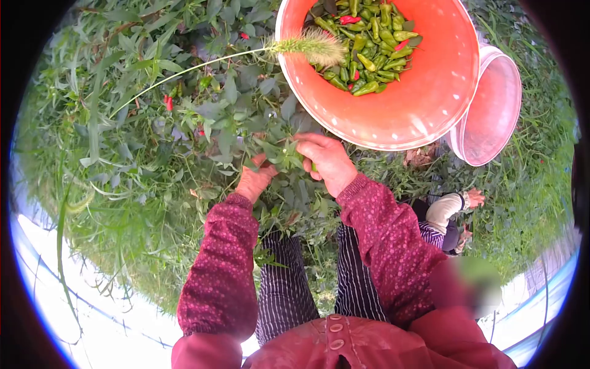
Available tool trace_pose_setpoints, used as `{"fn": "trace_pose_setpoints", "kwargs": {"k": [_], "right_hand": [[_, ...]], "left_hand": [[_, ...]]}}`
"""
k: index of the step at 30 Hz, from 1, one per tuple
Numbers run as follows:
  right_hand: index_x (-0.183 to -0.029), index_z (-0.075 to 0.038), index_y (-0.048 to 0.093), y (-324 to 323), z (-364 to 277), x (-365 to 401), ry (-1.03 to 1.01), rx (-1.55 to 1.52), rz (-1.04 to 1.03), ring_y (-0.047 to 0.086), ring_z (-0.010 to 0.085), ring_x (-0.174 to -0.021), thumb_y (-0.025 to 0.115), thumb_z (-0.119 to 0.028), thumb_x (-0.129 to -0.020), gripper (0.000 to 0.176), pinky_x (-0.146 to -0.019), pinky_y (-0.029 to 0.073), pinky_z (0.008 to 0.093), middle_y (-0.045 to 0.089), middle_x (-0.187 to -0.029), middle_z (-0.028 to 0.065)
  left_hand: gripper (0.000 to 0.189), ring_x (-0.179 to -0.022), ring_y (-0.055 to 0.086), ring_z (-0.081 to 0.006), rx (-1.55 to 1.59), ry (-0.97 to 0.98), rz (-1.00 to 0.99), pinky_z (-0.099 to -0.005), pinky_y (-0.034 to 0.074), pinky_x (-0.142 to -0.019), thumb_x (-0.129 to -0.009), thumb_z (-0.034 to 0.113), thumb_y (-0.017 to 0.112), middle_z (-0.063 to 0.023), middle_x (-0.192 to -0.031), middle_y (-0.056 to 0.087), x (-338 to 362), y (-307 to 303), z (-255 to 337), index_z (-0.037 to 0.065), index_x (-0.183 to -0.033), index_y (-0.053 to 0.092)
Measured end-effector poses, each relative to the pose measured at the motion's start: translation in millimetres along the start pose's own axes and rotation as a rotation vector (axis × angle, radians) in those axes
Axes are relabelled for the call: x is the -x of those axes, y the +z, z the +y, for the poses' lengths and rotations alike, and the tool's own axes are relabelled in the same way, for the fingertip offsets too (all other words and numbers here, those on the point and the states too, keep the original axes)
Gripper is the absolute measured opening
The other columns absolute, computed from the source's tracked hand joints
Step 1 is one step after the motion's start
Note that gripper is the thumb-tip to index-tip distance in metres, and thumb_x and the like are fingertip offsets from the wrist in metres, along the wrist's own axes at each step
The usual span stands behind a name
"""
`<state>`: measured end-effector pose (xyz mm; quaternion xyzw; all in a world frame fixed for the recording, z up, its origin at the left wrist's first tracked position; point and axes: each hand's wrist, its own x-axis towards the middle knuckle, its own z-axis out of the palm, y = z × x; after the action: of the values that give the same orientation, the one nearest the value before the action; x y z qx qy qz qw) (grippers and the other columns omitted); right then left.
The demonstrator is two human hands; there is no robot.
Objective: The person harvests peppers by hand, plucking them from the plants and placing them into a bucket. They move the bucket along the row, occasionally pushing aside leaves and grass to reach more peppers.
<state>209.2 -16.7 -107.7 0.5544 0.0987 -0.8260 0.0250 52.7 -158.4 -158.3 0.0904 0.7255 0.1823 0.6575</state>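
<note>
Both of my hands are in among the leafy pepper plants (pixel 286 154). My right hand (pixel 329 161) is curled shut, with a green pepper (pixel 314 166) showing at its fingers and its thumb and forefinger against the leaves. Just to its left, my left hand (pixel 255 179) has its fingers bent into the foliage; leaves partly cover the fingertips, so what they grip is hidden. Above my right hand stands a large orange-red bucket (pixel 393 120) with many green peppers (pixel 369 52) and a few red ones inside.
A second, pinkish bucket (pixel 491 104) leans beside the large one. One long grass seed head (pixel 310 48) crosses the large bucket's rim. Red peppers (pixel 169 103) hang among leaves at the left. Another person (pixel 444 212) is at work on the right, with hands near the plants.
</note>
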Motion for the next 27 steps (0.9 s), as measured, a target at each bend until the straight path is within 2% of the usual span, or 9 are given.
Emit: {"fn": "trace_pose_setpoints", "kwargs": {"k": [4, 5, 10, 12, 13, 16, 20, 21, 27], "right_hand": [[-0.102, -0.008, 0.061, -8, -6, 11, 0.027, -0.029, 0.029, 0.046, 0.0055, -0.056, 0.061, -0.02, -0.085, 0.021, -0.046, 0.031, 0.0197, 0.053, -0.073, -0.005], [-0.102, -0.008, 0.061, -10, -6, 11, 0.025, -0.029, 0.027, 0.046, 0.0055, -0.056, 0.061, -0.02, -0.085, 0.021, -0.046, 0.031, 0.0197, 0.053, -0.073, -0.005], [-0.095, -0.009, 0.061, -21, 1, 16, 0.103, -0.103, -0.099, 0.049, 0.0072, -0.056, 0.059, -0.023, -0.086, 0.017, -0.043, 0.033, 0.0197, 0.058, -0.074, -0.001], [-0.096, -0.009, 0.061, -31, 10, 14, 0.118, -0.165, -0.177, 0.05, 0.0081, -0.055, 0.057, -0.023, -0.087, 0.017, -0.043, 0.033, 0.02, 0.059, -0.072, 0.0003], [-0.097, -0.007, 0.061, -29, 5, 24, 0.148, -0.042, -0.198, 0.053, 0.01, -0.057, 0.055, -0.022, -0.086, 0.019, -0.043, 0.034, 0.0206, 0.062, -0.076, 0.0031], [-0.1, -0.005, 0.061, -21, 5, 47, 0.254, 0.072, -0.177, 0.058, 0.012, -0.062, 0.055, -0.02, -0.086, 0.021, -0.044, 0.036, 0.0217, 0.065, -0.081, 0.0052], [-0.105, -0.002, 0.06, -38, 22, 60, 0.212, -0.081, -0.241, 0.062, 0.0161, -0.071, 0.054, -0.016, -0.086, 0.024, -0.051, 0.042, 0.0246, 0.065, -0.092, 0.0082], [-0.106, -0.002, 0.06, -42, 23, 65, 0.194, -0.099, -0.267, 0.063, 0.0171, -0.077, 0.053, -0.015, -0.086, 0.025, -0.053, 0.043, 0.0254, 0.064, -0.098, 0.0097], [-0.106, -0.003, 0.06, -67, 28, 91, 0.169, 0.012, -0.254, 0.061, 0.0149, -0.084, 0.052, -0.016, -0.089, 0.022, -0.057, 0.045, 0.0244, 0.063, -0.102, 0.0066]], "left_hand": [[0.034, -0.089, 0.058, -0.0126, 0.127, -0.153, -0.026, -0.0275, 0.048, -0.076, -0.082, 0.003, 0.063, -0.0038, -0.105, 0.062, 17, 8, 20, 0.005, -0.115, 0.055], [0.029, -0.057, 0.044, -0.0052, 0.174, -0.198, 0.0, -0.0216, 0.034, -0.047, -0.082, 0.018, 0.069, 0.004, -0.078, 0.057, 20, 8, 23, 0.012, -0.109, 0.06], [0.03, -0.056, 0.045, -0.006, 0.074, -0.027, -0.066, -0.0236, 0.035, -0.045, -0.082, 0.025, 0.07, 0.0017, -0.076, 0.055, 18, 18, 9, 0.008, -0.104, 0.06], [0.036, -0.072, 0.058, -0.0138, -0.101, -0.363, 0.122, -0.026, 0.047, -0.061, -0.08, 0.023, 0.07, -0.004, -0.099, 0.062, 28, 15, 8, 0.004, -0.107, 0.056], [0.031, -0.066, 0.054, -0.0116, 0.154, -0.458, 0.056, -0.0251, 0.042, -0.052, -0.08, 0.028, 0.071, -0.0024, -0.092, 0.06, 44, 10, 42, 0.007, -0.098, 0.056], [0.028, -0.061, 0.05, -0.0097, 0.375, -0.287, 0.075, -0.0234, 0.035, -0.046, -0.081, 0.031, 0.07, -0.0003, -0.086, 0.058, 46, -8, 36, 0.01, -0.092, 0.055], [0.024, -0.063, 0.052, -0.0108, 0.468, -0.364, 0.245, -0.0256, 0.037, -0.047, -0.083, 0.029, 0.066, -0.0003, -0.083, 0.059, 47, -3, 65, 0.01, -0.093, 0.055], [0.026, -0.064, 0.054, -0.0126, 0.453, -0.361, 0.108, -0.0265, 0.038, -0.048, -0.085, 0.031, 0.063, -0.0017, -0.086, 0.059, 41, -11, 58, 0.01, -0.098, 0.054], [0.024, -0.065, 0.055, -0.0162, 0.231, -0.429, 0.18, -0.0271, 0.041, -0.052, -0.088, 0.025, 0.055, -0.0059, -0.095, 0.057, 38, 12, 66, 0.011, -0.106, 0.051]]}}
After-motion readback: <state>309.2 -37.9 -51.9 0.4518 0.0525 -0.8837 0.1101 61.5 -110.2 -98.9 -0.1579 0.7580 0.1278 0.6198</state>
